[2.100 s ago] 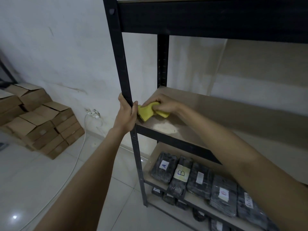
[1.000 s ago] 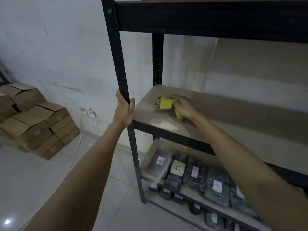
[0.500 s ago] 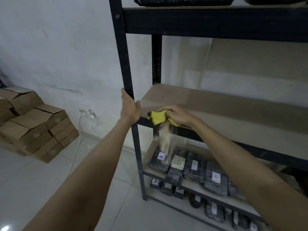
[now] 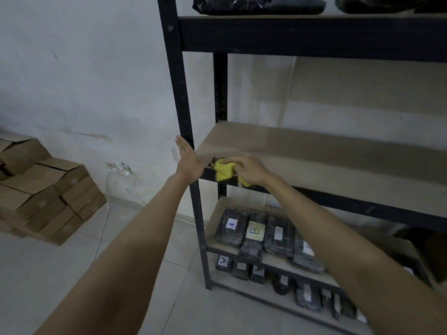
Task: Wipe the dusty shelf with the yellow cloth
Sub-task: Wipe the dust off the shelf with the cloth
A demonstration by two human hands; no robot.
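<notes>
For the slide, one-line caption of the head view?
Right hand grips yellow cloth at brown shelf board's front edge.

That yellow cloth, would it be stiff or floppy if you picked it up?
Probably floppy: the yellow cloth bunches into folds where the right hand grips it, and a corner droops below the shelf edge. Likely light too, since a few fingers hold it.

Middle shelf board [image 4: 326,151]: bare surface seen to the right of the right hand [image 4: 250,169]. Access bounded at left by the front post [image 4: 180,97], behind by the rear post [image 4: 220,88], above by the upper beam [image 4: 312,36]. Lower shelf is crowded with black packages [image 4: 256,234].
</notes>
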